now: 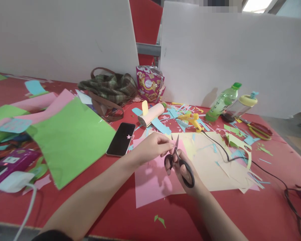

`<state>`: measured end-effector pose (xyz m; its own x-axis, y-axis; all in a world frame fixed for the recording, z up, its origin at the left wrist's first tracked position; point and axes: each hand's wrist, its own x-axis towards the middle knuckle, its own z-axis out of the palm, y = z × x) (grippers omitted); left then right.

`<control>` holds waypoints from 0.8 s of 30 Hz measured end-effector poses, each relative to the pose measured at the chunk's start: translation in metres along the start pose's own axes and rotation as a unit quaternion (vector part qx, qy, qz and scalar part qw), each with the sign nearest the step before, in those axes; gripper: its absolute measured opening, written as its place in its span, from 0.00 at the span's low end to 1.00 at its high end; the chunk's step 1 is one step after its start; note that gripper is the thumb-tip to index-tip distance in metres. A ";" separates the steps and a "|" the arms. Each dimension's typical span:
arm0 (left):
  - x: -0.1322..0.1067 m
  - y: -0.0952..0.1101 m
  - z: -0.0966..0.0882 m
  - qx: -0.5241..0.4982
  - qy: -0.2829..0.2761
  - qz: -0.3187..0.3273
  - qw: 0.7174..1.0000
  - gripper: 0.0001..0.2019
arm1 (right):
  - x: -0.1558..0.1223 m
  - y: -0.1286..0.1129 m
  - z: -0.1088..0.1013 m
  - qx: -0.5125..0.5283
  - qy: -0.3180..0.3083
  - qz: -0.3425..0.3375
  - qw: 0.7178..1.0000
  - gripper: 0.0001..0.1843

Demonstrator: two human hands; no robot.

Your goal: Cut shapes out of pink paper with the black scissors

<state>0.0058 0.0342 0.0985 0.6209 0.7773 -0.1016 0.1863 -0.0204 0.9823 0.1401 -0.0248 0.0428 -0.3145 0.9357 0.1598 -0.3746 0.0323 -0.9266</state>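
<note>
Black-handled scissors are in my right hand, with fingers through the loops and the blades parted, pointing away from me. My left hand is closed in a pinch right beside the blades. Whatever it pinches is too small to make out. Beneath both hands lies a pink paper sheet, partly over a cream sheet. A phone with a small pink star on its screen rests left of my left hand. Beyond my hands is a pale paper roll with blue and yellow paper pieces attached.
A yellow glue gun trails a black cable across the right side. Green paper covers the left. At the back are a plaid bag, a snack bag, a green bottle, a jar and red-handled scissors.
</note>
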 end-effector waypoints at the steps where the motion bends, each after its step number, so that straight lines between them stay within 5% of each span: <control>1: 0.000 0.000 0.002 -0.011 0.002 0.000 1.000 0.12 | 0.000 0.001 0.000 0.000 0.005 -0.001 1.000 0.18; 24: 0.002 -0.007 0.020 -0.088 0.027 0.012 0.996 0.14 | 0.001 0.005 0.004 -0.024 0.084 -0.033 0.996 0.17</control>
<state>0.0207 0.0232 0.0880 0.5805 0.8110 -0.0730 0.0321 0.0668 0.9972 0.1349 -0.0253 0.0400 -0.1396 0.9763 0.1651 -0.3458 0.1082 -0.9320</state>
